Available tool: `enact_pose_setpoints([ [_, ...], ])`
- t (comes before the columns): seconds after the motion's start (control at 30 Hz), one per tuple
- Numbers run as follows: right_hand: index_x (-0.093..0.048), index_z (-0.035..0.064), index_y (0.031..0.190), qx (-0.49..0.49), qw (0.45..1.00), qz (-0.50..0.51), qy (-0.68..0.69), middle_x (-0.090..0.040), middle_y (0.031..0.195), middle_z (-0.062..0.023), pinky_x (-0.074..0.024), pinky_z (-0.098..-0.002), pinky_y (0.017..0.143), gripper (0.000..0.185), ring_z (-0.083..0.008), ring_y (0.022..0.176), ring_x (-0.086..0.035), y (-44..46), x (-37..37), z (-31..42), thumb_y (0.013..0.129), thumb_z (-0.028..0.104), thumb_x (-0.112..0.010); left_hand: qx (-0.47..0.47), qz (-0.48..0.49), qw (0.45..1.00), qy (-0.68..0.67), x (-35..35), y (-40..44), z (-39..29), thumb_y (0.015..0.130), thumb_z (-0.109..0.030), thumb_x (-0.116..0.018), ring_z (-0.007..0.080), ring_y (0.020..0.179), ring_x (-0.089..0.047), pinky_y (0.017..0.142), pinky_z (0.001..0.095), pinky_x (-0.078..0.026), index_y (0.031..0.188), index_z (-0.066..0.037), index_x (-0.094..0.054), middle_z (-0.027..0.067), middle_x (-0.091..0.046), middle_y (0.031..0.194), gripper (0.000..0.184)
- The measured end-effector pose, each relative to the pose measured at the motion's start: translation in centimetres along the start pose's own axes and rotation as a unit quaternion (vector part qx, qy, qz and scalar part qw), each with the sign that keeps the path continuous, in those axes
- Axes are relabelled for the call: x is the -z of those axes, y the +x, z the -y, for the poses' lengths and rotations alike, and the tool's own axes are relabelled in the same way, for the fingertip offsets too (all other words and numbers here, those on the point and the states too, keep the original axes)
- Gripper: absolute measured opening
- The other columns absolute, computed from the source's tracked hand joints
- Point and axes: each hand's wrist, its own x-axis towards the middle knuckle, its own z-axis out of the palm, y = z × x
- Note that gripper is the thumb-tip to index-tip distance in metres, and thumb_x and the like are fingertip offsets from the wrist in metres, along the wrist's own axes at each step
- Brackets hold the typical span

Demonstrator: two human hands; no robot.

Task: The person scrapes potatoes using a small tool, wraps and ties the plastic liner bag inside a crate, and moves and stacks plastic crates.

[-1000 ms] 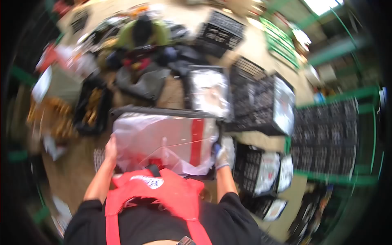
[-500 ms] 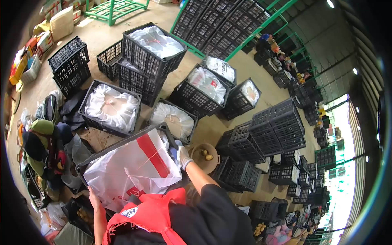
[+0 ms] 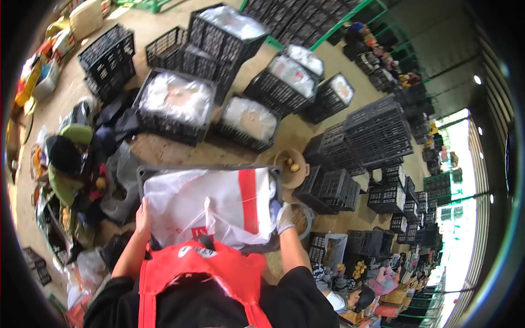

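Held in front of my red apron [image 3: 208, 268] is a black plastic crate [image 3: 262, 247], with a white plastic bag [image 3: 186, 191] tied shut across its top. The bag carries a red stripe and some red print. My left hand [image 3: 143, 218], bare, grips the crate's left side. On the opposite side, my right hand [image 3: 285, 218], in a pale glove, is closed on the crate's edge. Some fingers of both hands are hidden behind the crate. What the bag contains cannot be seen.
Bag-lined crates [image 3: 175, 104] stand on the floor ahead, with stacked black crates [image 3: 377, 131] to the right. A round tub [image 3: 292, 169] holds a few potato-like items. At left, a person in a dark cap [image 3: 63, 153] crouches beside plastic bags. Other people work at lower right.
The crate has swung from a tilted position to nearly level and square with my body. My view has turned, and both hands have stayed on the crate.
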Motion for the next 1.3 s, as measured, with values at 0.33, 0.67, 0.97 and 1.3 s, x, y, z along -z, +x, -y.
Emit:
enact_pose_setpoints([
  [0.33, -0.059, 0.0105, 0.100, -0.150, 0.983, -0.018, 0.101, -0.053, 0.064, 0.0009, -0.0424, -0.0263, 0.042, 0.025, -0.0121, 0.047, -0.052, -2.0, 3.9, -5.2, 0.093, 0.029, -0.043, 0.062, 0.018, 0.992, 0.109, -2.4, 1.5, 1.8, 0.096, -0.060, -0.043, 0.0178, 0.110, -0.053, 0.097, 0.0321, -0.040, 0.129, -0.002, -0.056, 0.0081, -0.061, 0.119, 0.068],
  [0.67, -0.055, -0.0074, 0.119, -0.168, 0.983, 0.003, 0.078, -0.062, 0.105, -0.0121, -0.0550, -0.0370, 0.075, 0.034, -0.0238, 0.086, -0.065, 10.8, 5.4, -13.7, 0.088, 0.007, -0.057, 0.081, -0.002, 0.982, 0.173, -6.9, 14.2, 8.8, 0.090, -0.070, -0.036, 0.0318, 0.112, -0.058, 0.094, 0.0389, -0.045, 0.128, 0.001, -0.055, 0.0217, -0.060, 0.122, 0.083],
  [0.97, -0.056, -0.0043, 0.118, -0.138, 0.990, -0.025, -0.024, -0.060, 0.111, -0.0129, -0.0532, -0.0405, 0.080, 0.034, -0.0258, 0.093, -0.063, 31.1, 7.3, -26.9, 0.089, 0.013, -0.058, 0.055, -0.019, 0.987, 0.150, -15.5, 30.2, 21.1, 0.089, -0.072, -0.035, 0.0338, 0.121, -0.053, 0.101, 0.0396, -0.040, 0.130, 0.000, -0.055, 0.0222, -0.058, 0.126, 0.084],
  [1.3, -0.046, -0.0004, 0.133, -0.172, 0.985, -0.001, -0.015, -0.053, 0.129, -0.0161, -0.0435, -0.0456, 0.101, 0.048, -0.0325, 0.117, -0.053, 41.3, 9.4, -34.2, 0.095, 0.029, -0.045, 0.128, -0.113, 0.942, 0.290, -22.1, 37.4, 24.4, 0.091, -0.069, -0.036, 0.0335, 0.106, -0.062, 0.092, 0.0407, -0.045, 0.114, -0.007, -0.066, 0.0200, -0.067, 0.105, 0.073],
])
